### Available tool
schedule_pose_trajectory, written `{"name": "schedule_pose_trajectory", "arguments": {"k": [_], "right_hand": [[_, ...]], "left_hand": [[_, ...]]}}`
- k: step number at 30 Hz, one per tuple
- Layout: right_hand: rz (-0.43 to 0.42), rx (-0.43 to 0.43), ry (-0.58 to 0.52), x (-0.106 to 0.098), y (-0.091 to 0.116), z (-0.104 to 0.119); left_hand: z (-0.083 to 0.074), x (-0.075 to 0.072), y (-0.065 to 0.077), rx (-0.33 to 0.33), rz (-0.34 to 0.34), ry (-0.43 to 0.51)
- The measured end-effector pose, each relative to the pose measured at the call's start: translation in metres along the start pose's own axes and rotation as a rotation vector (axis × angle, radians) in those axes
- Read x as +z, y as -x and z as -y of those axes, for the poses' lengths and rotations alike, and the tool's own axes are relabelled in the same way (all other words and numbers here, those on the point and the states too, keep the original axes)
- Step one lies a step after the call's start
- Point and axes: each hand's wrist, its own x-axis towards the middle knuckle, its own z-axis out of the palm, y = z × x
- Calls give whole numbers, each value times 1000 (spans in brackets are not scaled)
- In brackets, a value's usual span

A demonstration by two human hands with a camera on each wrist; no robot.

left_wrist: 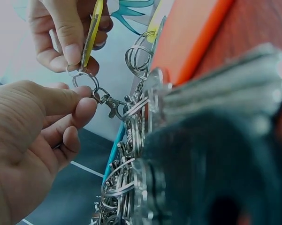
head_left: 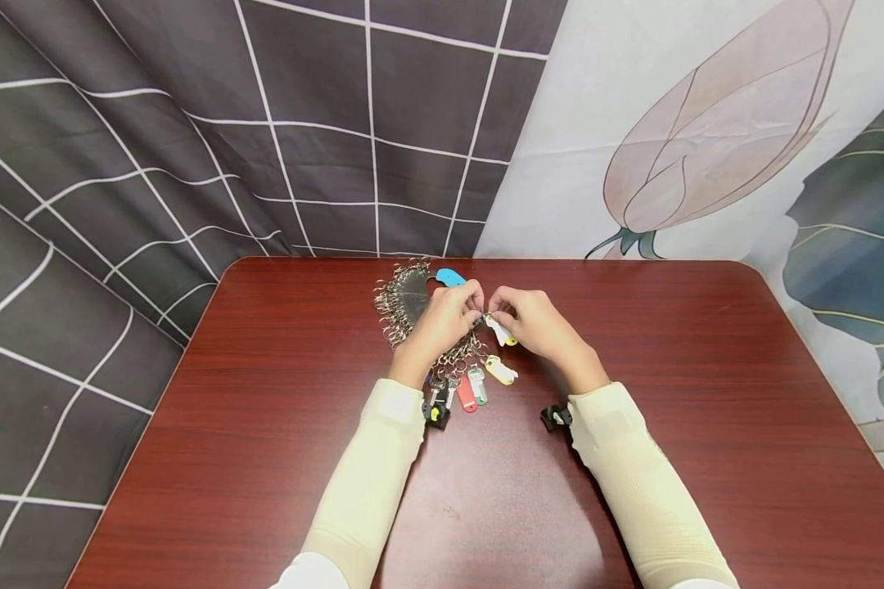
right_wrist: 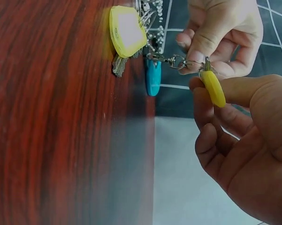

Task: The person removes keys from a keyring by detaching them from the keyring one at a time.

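Note:
My left hand (head_left: 445, 315) pinches a metal split ring (left_wrist: 96, 82) between thumb and fingertips. The ring hangs on a swivel clasp (left_wrist: 113, 106) that leads into a big bunch of rings and clasps (head_left: 392, 307). Close beside it, my right hand (head_left: 534, 319) pinches a yellow key tag (right_wrist: 213, 88) with a key, raised above the table. The tag's small ring is right at the split ring, and the fingertips of both hands nearly meet. Part of the bunch is hidden under my left hand in the head view.
Below the bunch lie a red tag (head_left: 466, 394), a green tag (head_left: 477, 384) and another yellow tag (head_left: 501, 370) with keys. A blue piece (head_left: 450, 277) sits near the far edge of the brown table (head_left: 707, 409). Patterned cloths (head_left: 427, 98) hang behind.

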Motion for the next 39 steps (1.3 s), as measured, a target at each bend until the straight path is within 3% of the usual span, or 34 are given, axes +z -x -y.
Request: {"name": "schedule_pose_trajectory", "arguments": {"k": [8, 17, 23, 28, 39], "right_hand": [[-10, -28, 22, 1, -2, 2], [-32, -45, 43, 3, -1, -2], [-43, -58, 53, 3, 0, -3], [-37, -56, 30, 4, 0, -1], [-50, 2, 23, 5, 0, -3]], "left_hand": [[-7, -1, 0, -30, 18, -21], [-4, 0, 0, -38, 30, -21], [-3, -3, 0, -111, 62, 22], [-5, -4, 1, -126, 96, 47], [-2, -8, 1, -67, 106, 66]]}}
